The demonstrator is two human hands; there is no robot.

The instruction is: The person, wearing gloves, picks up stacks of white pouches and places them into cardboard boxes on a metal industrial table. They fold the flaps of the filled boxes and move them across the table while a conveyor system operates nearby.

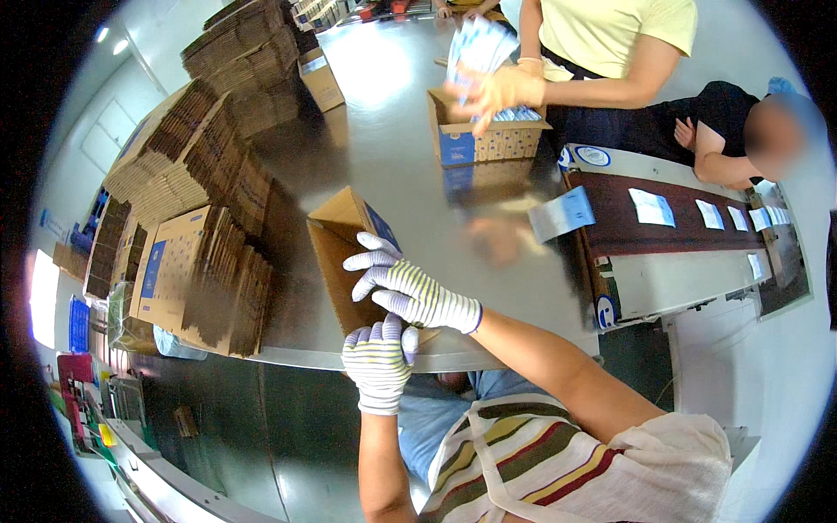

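Observation:
A brown cardboard box (331,261) with a blue printed patch stands at the near edge of the metal table, its top open. My right hand (417,292), in a striped white knit glove, reaches over the box's right side. Its fingers are spread and slightly bent above the opening. At the box's near end my left hand (378,362), gloved alike, has its fingers curled over the cardboard edge. The hands hide the near and right parts of the box, and its bottom is out of sight.
Flattened-carton stacks (196,270) line the table's (366,131) left side. Across it, a person's gloved hands (497,91) hold blue-white packets above a filled carton (484,144). A dark conveyor belt (610,213) at right carries several packets; one packet (562,215) overhangs its end. Another person sits beyond.

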